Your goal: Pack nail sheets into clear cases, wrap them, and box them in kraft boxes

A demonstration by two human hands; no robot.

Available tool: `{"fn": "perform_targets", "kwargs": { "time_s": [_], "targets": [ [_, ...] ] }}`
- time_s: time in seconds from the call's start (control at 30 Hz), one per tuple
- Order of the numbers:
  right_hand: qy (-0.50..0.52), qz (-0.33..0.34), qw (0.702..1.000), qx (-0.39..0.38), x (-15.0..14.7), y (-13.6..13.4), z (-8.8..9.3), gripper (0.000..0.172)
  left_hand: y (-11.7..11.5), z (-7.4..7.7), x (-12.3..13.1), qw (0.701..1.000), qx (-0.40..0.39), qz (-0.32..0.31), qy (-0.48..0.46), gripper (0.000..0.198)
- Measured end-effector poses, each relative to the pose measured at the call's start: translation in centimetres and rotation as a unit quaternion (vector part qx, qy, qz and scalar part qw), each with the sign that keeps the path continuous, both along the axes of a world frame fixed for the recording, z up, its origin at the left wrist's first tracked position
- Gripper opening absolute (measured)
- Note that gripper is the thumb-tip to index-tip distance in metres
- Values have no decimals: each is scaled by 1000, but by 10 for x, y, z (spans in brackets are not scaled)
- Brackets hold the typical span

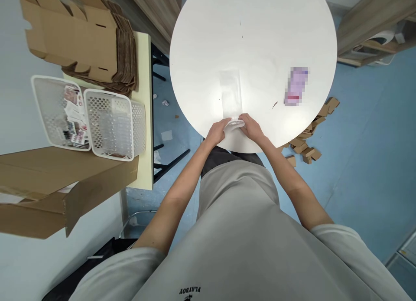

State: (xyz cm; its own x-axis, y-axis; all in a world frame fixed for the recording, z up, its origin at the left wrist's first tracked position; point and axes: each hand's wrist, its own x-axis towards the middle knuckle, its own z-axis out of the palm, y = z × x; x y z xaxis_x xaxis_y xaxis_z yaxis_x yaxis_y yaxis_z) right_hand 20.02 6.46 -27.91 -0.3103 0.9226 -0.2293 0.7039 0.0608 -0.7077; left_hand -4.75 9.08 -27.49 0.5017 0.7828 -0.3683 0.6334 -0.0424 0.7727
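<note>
A clear plastic bag or sleeve [231, 93] lies on the round white table [253, 40], its near end raised at the table's front edge. My left hand [217, 132] pinches the left side of that end, and my right hand [251, 127] pinches the right side. Between the two hands the plastic looks bunched or folded. Whether anything is inside it is too faint to tell. Farther right on the table sits a pixelated purple object [296, 86].
At the left, a side table [144, 119] bears stacked flat cardboard [74, 40], a white basket [108, 155] of clear plastic pieces and another basket [40, 106] of printed items. An open carton [100, 190] stands nearer. Small brown boxes [307, 140] lie on the floor at right.
</note>
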Motion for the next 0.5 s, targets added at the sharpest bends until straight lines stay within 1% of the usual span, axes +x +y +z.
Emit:
{"fn": "perform_targets", "kwargs": {
  "time_s": [0.03,0.1,0.2,0.23,0.27,0.33,0.4,0.43,0.5],
  "targets": [
    [13,-20,1000,-6,0,5,-2,35,-2,1,2,1000,3,15,5,67],
    [23,-61,998,-24,0,16,-8,40,-3,4,8,997,2,75,8,60],
    [12,-110,993,-46,-3,30,-17,42,3,3,19,986,-19,168,7,34],
    [6,-127,991,-51,-5,33,-20,41,6,2,23,981,-27,191,17,29],
    [-2,-146,988,-55,-8,35,-22,39,10,1,26,977,-33,211,31,27],
    [-22,-179,982,-63,-13,36,-23,33,17,-1,30,968,-41,240,58,29],
    [-52,-198,976,-77,-19,35,-23,30,22,-3,33,962,-46,260,65,27],
    [-71,-202,973,-86,-22,34,-22,31,25,-4,33,960,-48,267,63,25],
    [-104,-206,968,-98,-27,33,-20,38,28,-5,34,958,-48,278,60,23]
  ]
}}
